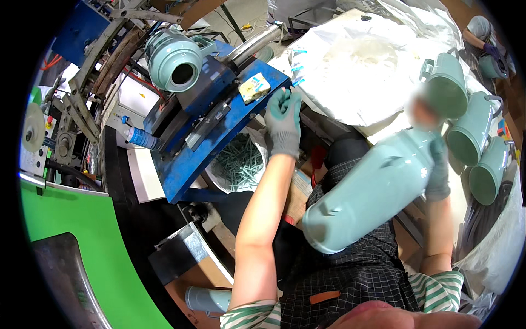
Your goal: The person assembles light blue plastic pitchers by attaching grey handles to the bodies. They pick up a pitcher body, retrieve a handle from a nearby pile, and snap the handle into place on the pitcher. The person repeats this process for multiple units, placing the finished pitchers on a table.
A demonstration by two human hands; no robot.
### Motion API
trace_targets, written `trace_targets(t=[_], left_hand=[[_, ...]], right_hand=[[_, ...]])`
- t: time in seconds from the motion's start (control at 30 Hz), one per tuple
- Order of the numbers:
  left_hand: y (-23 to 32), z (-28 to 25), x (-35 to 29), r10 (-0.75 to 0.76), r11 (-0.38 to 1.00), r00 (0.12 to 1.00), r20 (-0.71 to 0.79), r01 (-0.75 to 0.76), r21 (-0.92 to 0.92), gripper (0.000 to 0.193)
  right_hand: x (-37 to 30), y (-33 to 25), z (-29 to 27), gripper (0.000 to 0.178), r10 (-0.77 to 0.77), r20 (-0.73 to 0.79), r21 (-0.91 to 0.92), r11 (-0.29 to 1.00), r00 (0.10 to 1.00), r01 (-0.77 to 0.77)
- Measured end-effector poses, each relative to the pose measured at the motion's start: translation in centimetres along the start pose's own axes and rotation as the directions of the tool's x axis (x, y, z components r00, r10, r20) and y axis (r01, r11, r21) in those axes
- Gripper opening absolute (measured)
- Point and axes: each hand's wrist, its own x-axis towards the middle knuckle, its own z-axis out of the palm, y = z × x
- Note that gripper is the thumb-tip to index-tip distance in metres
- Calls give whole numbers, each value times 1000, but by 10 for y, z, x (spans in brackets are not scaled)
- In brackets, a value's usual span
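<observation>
My right hand [438, 170], in a grey-green glove, grips a long pale green thermos jug body [367, 192]. The jug lies tilted over my lap, its rounded end toward the lower left; the end by my hand is blurred. At the edge of a blue machine table [189, 175] is my gloved left hand [284, 120], its fingers curled closed. Whether anything small sits in them is hidden. Beside that hand a yellow-and-white packet [254, 88] rests on the table. Another green jug [174, 59] with a handle is on the machine, its round opening facing me.
Several green jug shells [468, 129] with handles stand at the right. White plastic sheeting [356, 71] covers the surface ahead. Below the blue table is a bin of green plastic strips [238, 162]. A green panel [82, 247] fills the lower left. A person [482, 38] works at the far right.
</observation>
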Motion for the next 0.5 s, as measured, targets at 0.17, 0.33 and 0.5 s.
trace_targets(t=[0.17, 0.33, 0.5], left_hand=[[-20, -8, 47, 106, 902, 984, -144, -35, 429, 29], [-17, 2, 38, 453, 595, 889, 59, -351, 723, 15], [40, -14, -2, 623, 148, 612, 487, -703, 695, 16]], right_hand=[[11, -50, -15, 65, 169, 322, 291, 919, 932, -267], [18, -28, -63, 54, 126, 147, 191, 970, 981, -153], [17, -10, -40, 53, 243, 198, 331, 895, 950, -298]])
